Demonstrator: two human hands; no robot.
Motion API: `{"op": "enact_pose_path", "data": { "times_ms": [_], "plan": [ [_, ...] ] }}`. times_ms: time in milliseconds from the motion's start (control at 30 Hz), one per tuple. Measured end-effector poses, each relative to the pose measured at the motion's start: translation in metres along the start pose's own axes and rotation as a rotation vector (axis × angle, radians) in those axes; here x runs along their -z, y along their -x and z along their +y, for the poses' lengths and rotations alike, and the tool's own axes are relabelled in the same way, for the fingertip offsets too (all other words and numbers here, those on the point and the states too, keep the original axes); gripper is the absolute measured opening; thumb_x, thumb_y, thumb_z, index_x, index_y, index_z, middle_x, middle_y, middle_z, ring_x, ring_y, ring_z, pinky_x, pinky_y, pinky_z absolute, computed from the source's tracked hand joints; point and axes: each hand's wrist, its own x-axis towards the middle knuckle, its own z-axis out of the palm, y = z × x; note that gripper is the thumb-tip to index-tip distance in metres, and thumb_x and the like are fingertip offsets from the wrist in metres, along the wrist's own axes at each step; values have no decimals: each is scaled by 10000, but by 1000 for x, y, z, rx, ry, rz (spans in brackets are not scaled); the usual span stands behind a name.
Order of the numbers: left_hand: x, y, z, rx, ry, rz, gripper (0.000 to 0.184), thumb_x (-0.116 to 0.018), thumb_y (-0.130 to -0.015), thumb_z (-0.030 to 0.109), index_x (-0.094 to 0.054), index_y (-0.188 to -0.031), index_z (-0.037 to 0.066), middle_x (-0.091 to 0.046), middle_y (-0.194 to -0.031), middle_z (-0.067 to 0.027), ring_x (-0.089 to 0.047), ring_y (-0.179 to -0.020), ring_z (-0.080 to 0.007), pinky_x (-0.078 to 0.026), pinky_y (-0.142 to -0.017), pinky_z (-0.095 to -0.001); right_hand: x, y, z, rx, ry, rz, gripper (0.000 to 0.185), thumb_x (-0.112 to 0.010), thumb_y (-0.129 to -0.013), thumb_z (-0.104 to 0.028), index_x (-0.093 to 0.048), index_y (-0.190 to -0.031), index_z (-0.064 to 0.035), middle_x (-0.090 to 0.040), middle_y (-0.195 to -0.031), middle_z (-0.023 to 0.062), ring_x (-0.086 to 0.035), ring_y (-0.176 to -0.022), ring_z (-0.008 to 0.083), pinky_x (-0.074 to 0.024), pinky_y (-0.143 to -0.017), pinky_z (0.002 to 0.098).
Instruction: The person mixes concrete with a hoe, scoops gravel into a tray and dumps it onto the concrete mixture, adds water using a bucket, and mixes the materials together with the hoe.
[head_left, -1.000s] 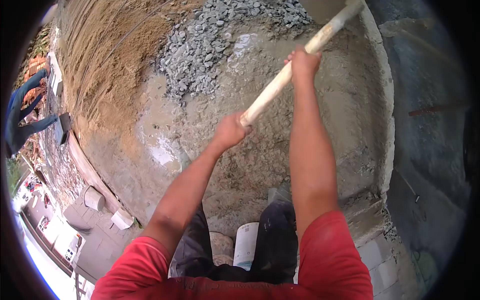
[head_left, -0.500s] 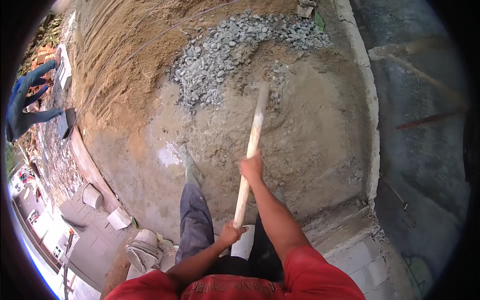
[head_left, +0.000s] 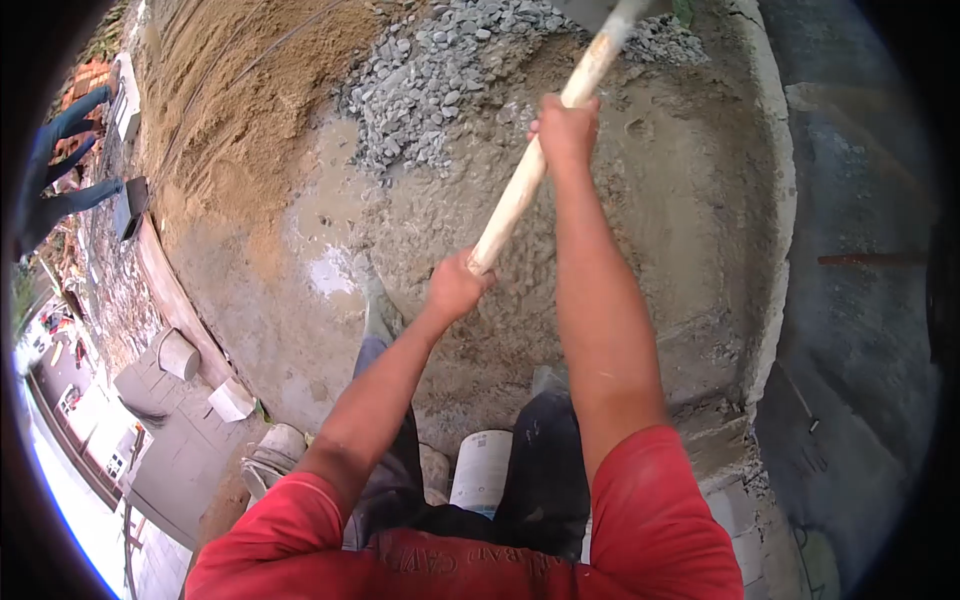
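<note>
A long hoe (head_left: 520, 193) with a pale wooden handle slants up and away over the wet mix. My left hand (head_left: 456, 287) is closed round the lower end of its handle. Farther up, my right hand (head_left: 567, 130) grips the same handle with wrapped fingers. The hoe's head is at the top edge, mostly cut off; a flat grey part shows there. Below the handle spreads wet grey-brown mortar (head_left: 660, 220). Grey gravel (head_left: 420, 100) lies heaped at its far side, left of my right hand.
Brown sand (head_left: 240, 130) is piled at the left. A concrete curb (head_left: 778, 200) runs along the right. Behind on the left stand a bucket (head_left: 178, 355) and stacked blocks (head_left: 165, 460). A white bucket (head_left: 481, 470) is between my legs. Another person (head_left: 65, 170) stands far left.
Both hands have moved forward and up with the hoe. Its head has come out of the mix and risen to the top edge of the view.
</note>
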Motion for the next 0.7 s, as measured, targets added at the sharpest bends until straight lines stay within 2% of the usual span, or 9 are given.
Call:
{"op": "enact_pose_path", "data": {
  "times_ms": [167,233,300,367,433,500,600,633,700],
  "plan": [
    [-10,115,-69,379,268,-45,430,-795,-772,287,-659,-1069,7,-661,-721,-171,-677,-696,-272,-531,-679,-401,-58,83,88,-288,351,-257,500,-612,-853,-101,-396,-1272,68,-677,-879,259,-691,-570,316,-561,-518,411],
    [-29,156,-43,535,464,-94,356,-787,-779,250,-644,-998,7,-609,-653,-111,-621,-585,-205,-508,-573,-371,-43,107,97,-319,424,-308,504,-633,-855,-97,-402,-1271,69,-675,-874,262,-696,-587,312,-557,-507,403],
    [-71,197,-24,478,558,-28,272,-772,-791,208,-599,-897,27,-568,-611,-61,-568,-489,-162,-455,-463,-339,-9,132,89,-357,497,-370,506,-638,-858,-91,-402,-1273,76,-672,-857,251,-689,-578,294,-549,-486,388],
    [-75,232,17,603,663,-203,253,-756,-807,167,-536,-845,47,-571,-627,-57,-548,-462,-143,-432,-417,-319,33,150,93,-419,472,-396,488,-631,-854,-79,-405,-1256,78,-660,-810,217,-664,-540,261,-537,-461,374],
    [-76,280,42,663,678,-318,246,-750,-822,183,-580,-924,36,-586,-653,-52,-561,-486,-134,-461,-454,-312,88,176,111,-497,345,-399,390,-620,-854,-71,-421,-1164,55,-606,-713,141,-606,-487,211,-514,-431,356],
    [-105,338,19,457,527,-324,301,-739,-842,207,-613,-1045,24,-609,-694,-52,-570,-511,-117,-486,-504,-307,135,223,102,-562,290,-332,308,-611,-854,-69,-434,-1086,28,-568,-652,92,-567,-457,179,-496,-410,343],
    [-70,357,53,682,543,-572,372,-735,-853,222,-614,-1135,11,-635,-756,-90,-629,-609,-162,-519,-592,-355,156,246,57,-547,379,-175,313,-617,-846,-69,-435,-1089,11,-572,-645,94,-566,-446,176,-485,-398,344],
    [-77,350,51,653,485,-584,368,-736,-853,242,-619,-1107,3,-661,-812,-161,-678,-728,-275,-533,-676,-417,163,254,57,-548,422,-133,319,-621,-843,-70,-436,-1092,6,-571,-641,94,-565,-443,176,-481,-394,344],
    [-104,303,28,331,411,-370,372,-743,-843,261,-628,-1085,3,-680,-879,-222,-677,-851,-401,-530,-763,-470,167,209,69,-371,429,-35,397,-619,-847,-85,-411,-1170,17,-569,-635,105,-571,-438,186,-470,-394,348]
  ]
}}
